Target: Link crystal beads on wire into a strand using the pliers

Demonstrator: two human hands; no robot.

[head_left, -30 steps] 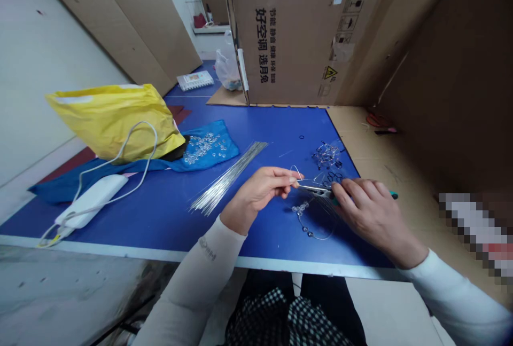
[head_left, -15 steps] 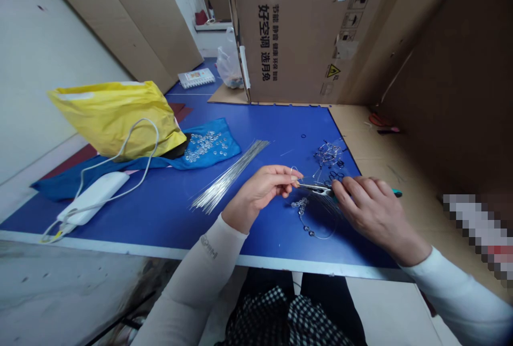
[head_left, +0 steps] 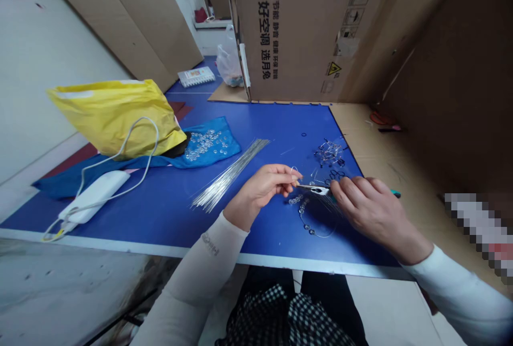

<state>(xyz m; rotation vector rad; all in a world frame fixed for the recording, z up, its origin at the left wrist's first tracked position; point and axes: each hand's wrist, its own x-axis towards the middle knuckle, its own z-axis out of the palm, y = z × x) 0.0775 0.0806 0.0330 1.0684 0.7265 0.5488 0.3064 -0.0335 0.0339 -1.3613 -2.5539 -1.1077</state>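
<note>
My left hand (head_left: 273,185) pinches a thin wire (head_left: 295,169), which loops up above the fingertips. My right hand (head_left: 368,210) is wrapped round a pair of pliers (head_left: 318,190) with green-tipped handles. The pliers' narrow jaws reach to my left fingertips, at the wire; whether they grip it is too small to tell. Just below the jaws, a curved wire strung with clear beads (head_left: 306,227) lies on the blue table (head_left: 256,239). Behind my right hand are black rings (head_left: 335,175) and a tangled pile of beaded wire pieces (head_left: 329,152).
A bundle of straight wires (head_left: 230,178) lies left of my hands. Clear beads (head_left: 206,143) rest on a blue cloth (head_left: 230,135) beside a yellow bag (head_left: 120,116). A white power strip (head_left: 94,197) with its cord is at far left. Large cardboard (head_left: 296,31) stands behind; orange-handled scissors (head_left: 380,118) lie right.
The pliers' head has turned slightly, showing more of its side, and its tip sits a little further left at my fingertips. Below, the beaded strand has shifted slightly.
</note>
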